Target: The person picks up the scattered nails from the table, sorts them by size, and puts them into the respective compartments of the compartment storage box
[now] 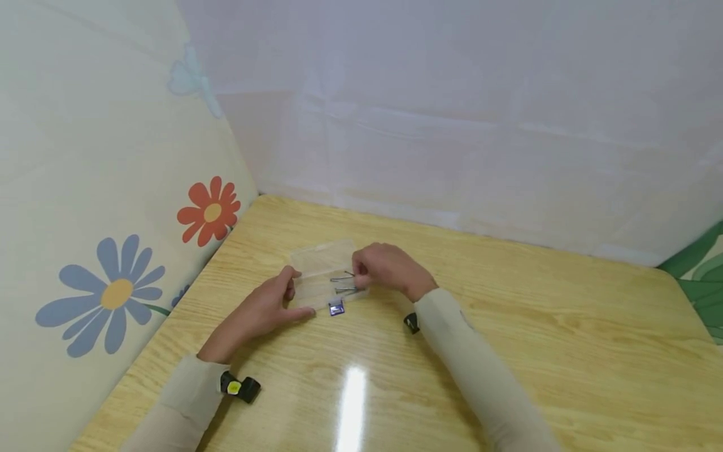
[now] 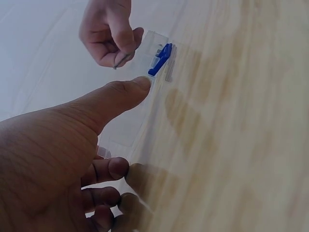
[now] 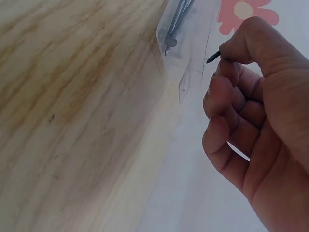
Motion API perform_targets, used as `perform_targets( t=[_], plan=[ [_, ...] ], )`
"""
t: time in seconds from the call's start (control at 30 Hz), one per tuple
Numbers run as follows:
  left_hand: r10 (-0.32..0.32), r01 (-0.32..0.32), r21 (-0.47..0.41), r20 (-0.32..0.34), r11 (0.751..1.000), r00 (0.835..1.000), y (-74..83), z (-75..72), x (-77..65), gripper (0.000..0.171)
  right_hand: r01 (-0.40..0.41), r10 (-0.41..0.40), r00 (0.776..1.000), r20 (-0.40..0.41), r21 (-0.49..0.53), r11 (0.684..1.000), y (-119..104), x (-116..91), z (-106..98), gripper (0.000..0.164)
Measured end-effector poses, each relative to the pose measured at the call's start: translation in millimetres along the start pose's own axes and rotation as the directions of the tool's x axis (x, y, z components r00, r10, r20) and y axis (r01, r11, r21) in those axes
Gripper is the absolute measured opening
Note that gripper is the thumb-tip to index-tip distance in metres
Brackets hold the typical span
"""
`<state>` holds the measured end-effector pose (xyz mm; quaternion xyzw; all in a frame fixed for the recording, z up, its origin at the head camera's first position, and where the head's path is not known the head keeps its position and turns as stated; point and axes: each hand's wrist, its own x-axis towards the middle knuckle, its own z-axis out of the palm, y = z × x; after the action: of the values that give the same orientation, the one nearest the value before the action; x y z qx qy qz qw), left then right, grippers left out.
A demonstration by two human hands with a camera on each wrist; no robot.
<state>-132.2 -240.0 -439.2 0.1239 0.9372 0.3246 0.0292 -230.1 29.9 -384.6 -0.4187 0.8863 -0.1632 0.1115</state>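
A clear plastic case (image 1: 316, 287) lies on the table with its lid (image 1: 323, 256) raised at the back. My left hand (image 1: 270, 302) holds its left end, thumb along the front edge and fingertips at the side. On the front edge is a blue latch (image 2: 161, 59). My right hand (image 1: 390, 269), above the case's right part, pinches a thin metal piece (image 3: 213, 57) between thumb and forefinger. Its dark pointed tip sticks out; the fingers hide the rest. Slim grey metal pieces (image 3: 177, 26) with a pointed end lie in the case.
The wood-grained table (image 1: 536, 339) runs out to the right and front. A white cloth (image 1: 452, 125) hangs behind it, and a flower-printed cloth (image 1: 73, 188) stands along the left edge. Each wrist wears a black camera strap (image 1: 240, 386).
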Motion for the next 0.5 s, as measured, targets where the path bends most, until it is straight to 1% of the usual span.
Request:
perform_targets(
  t=[0.17,0.5],
  plan=[
    [-0.008,0.008,0.0,0.003,1.0,1.0,-0.1,-0.8,-0.5,0.075,0.006,-0.005,1.0,0.016,-0.025,1.0,-1,7,-2,0.01],
    [0.0,0.0,-0.008,0.0,1.0,1.0,-0.6,0.6,1.3,0.076,0.0,0.002,1.0,0.029,-0.051,0.999,-5,17,-6,0.011]
  ],
)
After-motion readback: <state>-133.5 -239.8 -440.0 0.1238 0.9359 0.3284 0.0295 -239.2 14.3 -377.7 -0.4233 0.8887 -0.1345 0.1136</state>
